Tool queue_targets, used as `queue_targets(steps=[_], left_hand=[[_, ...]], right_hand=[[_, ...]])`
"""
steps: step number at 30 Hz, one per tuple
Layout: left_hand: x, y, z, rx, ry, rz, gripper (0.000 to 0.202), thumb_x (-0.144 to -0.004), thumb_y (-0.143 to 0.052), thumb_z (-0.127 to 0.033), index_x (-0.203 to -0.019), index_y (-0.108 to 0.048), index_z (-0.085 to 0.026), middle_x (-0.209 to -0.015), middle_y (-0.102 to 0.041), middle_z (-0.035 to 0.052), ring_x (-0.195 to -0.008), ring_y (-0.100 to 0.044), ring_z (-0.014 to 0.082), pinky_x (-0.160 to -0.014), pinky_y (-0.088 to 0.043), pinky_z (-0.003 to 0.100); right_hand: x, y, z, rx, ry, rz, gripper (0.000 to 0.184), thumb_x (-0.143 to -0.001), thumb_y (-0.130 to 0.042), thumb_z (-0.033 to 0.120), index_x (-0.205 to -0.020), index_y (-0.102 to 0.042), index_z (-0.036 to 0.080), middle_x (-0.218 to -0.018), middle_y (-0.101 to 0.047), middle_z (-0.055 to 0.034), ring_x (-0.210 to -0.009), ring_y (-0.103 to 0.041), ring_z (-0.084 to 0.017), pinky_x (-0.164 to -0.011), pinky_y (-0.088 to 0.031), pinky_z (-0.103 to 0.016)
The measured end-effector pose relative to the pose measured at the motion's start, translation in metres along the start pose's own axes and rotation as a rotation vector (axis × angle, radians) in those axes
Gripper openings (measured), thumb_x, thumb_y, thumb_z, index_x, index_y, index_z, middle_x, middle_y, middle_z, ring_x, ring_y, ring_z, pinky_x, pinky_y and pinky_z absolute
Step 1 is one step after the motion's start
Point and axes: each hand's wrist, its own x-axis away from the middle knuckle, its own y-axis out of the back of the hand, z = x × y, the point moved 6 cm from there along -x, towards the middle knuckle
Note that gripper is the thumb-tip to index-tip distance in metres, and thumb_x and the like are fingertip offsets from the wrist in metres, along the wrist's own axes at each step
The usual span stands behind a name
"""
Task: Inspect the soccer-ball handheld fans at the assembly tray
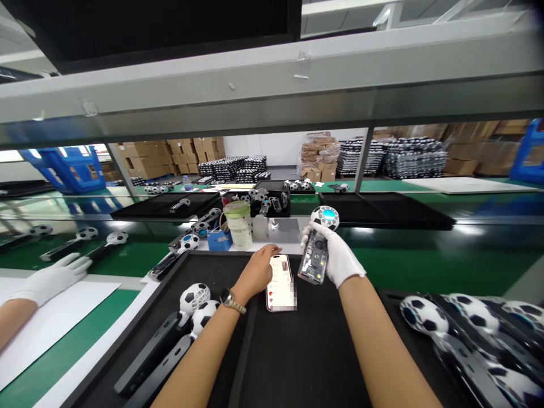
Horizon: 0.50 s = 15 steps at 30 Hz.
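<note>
The person's bare left hand (pixel 257 273), wearing a metal-strapped wristwatch (pixel 229 300), has its fingers together on the screen of a smartphone (pixel 280 283), not clamped around it. The phone lies flat on a long black tray (pixel 221 256). Just above the tray's right side, the white-gloved right hand (pixel 334 258) is clamped around a clear-bodied handheld fan (pixel 315 259) with a black-and-white football head. Two black-handled football fans (pixel 194 300) lie inside the tray's left edge. Beyond the far rim stands a pale plastic tub (pixel 238 225). Left of the tray, a co-worker's white-gloved hand (pixel 55 277) rests on a white sheet (pixel 59 334).
</note>
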Motion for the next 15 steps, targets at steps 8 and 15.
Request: queue_targets(steps=[8, 15], left_hand=[[-0.006, 0.038, -0.039, 0.327, 0.099, -0.087, 0.023, -0.09, -0.038, -0.024, -0.109, -0.048, -0.015, -0.113, -0.064, 0.0127, -0.108, -0.059, 0.0214, -0.092, -0.047, 0.036], [0.0, 0.055, -0.078, 0.426, 0.075, -0.09, 0.032, -0.089, -0.047, -0.041, -0.106, -0.059, -0.016, -0.103, -0.066, 0.0071, -0.095, -0.061, 0.0206, -0.084, -0.046, 0.03]], right_hand=[[0.002, -0.01, 0.0, 0.168, 0.067, -0.019, 0.034, -0.09, -0.052, 0.043, -0.09, -0.06, 0.01, -0.077, -0.062, -0.0018, -0.064, -0.059, -0.009, -0.06, -0.052, -0.024], [0.008, -0.015, 0.0, 0.314, 0.124, -0.042, 0.035, -0.09, -0.053, 0.044, -0.089, -0.062, 0.01, -0.079, -0.063, -0.002, -0.066, -0.059, -0.011, -0.062, -0.052, -0.025]])
